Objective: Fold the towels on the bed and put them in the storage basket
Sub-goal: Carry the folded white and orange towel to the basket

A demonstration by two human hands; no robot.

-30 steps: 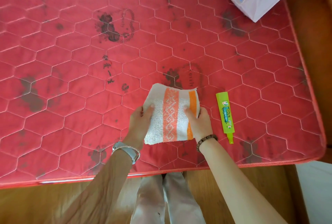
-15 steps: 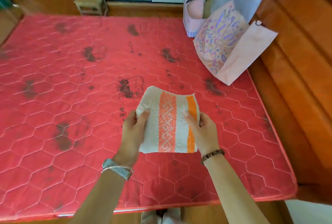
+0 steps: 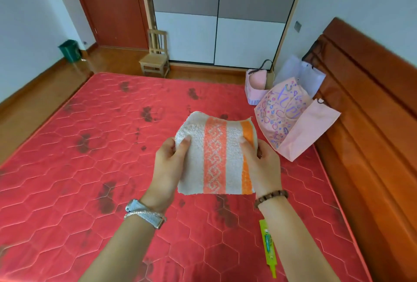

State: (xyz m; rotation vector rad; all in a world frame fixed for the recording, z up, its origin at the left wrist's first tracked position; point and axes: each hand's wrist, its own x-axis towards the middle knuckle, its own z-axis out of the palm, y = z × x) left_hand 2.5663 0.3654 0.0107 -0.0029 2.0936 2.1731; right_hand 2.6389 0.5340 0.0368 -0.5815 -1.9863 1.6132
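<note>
A folded white towel with orange patterned stripes [image 3: 216, 155] is held up in the air above the red quilted mattress [image 3: 90, 146]. My left hand [image 3: 168, 164] grips its left edge, thumb on top. My right hand [image 3: 262, 166] grips its right edge the same way. A small pink basket with a dark handle [image 3: 256, 87] stands at the far right corner of the mattress, beyond the towel.
Pink patterned paper bags [image 3: 291, 119] lean near the wooden headboard [image 3: 372, 112] on the right. A green tube [image 3: 268, 250] lies on the mattress under my right forearm. Beyond the bed stand a small wooden chair [image 3: 155, 60], a wardrobe [image 3: 221, 15] and a green bin [image 3: 68, 50].
Both hands lifted the folded towel off the mattress and carried it up and forward. The view tilted up, revealing the room, the bags and the basket.
</note>
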